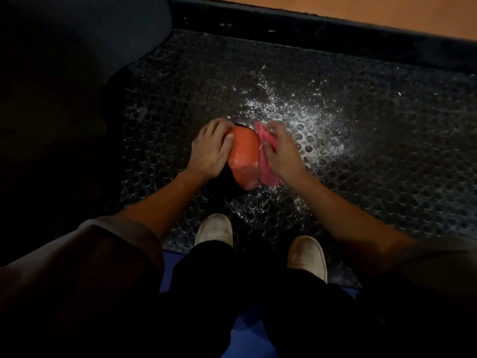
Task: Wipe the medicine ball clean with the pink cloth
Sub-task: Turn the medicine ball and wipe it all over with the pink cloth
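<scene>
The ball [244,156] is set on the mat [361,156], ahead of the two shoes [215,229]. It is gripped on its left side by the left hand [210,148]. The cloth [265,164] is held against its right side by the right hand [280,151]. Droplets [304,109] are scattered on the mat behind and right of the ball. The mat is bordered behind by a raised ledge [309,29].

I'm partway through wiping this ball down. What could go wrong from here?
The medicine ball looks glossy and wet; held only by the left hand, it could slip or roll as the right hand pushes.
The pink cloth trails below that hand and may drag on the mat, picking up grime.
Droplets glisten on the mat close to the shoes, so footing may be slippery.
</scene>
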The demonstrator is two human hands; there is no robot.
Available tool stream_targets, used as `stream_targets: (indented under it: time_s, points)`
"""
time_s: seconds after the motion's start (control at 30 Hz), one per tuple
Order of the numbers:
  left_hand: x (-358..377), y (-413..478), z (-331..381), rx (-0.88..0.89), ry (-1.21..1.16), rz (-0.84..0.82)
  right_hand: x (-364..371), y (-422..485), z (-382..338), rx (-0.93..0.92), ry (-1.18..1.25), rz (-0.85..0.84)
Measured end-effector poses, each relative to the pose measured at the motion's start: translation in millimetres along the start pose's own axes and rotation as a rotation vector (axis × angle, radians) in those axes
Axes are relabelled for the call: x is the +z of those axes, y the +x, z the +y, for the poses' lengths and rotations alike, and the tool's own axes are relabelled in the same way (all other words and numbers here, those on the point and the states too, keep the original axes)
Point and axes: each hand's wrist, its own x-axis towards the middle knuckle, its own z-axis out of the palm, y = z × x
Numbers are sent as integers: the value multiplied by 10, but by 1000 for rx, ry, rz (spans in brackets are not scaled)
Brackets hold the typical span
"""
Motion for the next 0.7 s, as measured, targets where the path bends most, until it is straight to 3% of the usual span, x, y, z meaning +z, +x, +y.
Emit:
stream_targets:
  time_s: [0.1, 0.27, 0.43, 0.57, 0.7]
  points:
    - [45, -38, 83, -49, 6, 23, 72, 34, 39, 158, -10, 19]
    - [53, -46, 72, -105, 3, 67, 98, -25, -118, -168, -51, -2]
    - [70, -80, 136, -76, -2, 58, 25, 112, -51, 12, -52, 15]
    - [113, -53, 155, -77, -8, 80, 58, 80, -175, -297, -84, 14]
    - [139, -67, 184, -57, 31, 93, -8, 213, -108, -14, -114, 24]
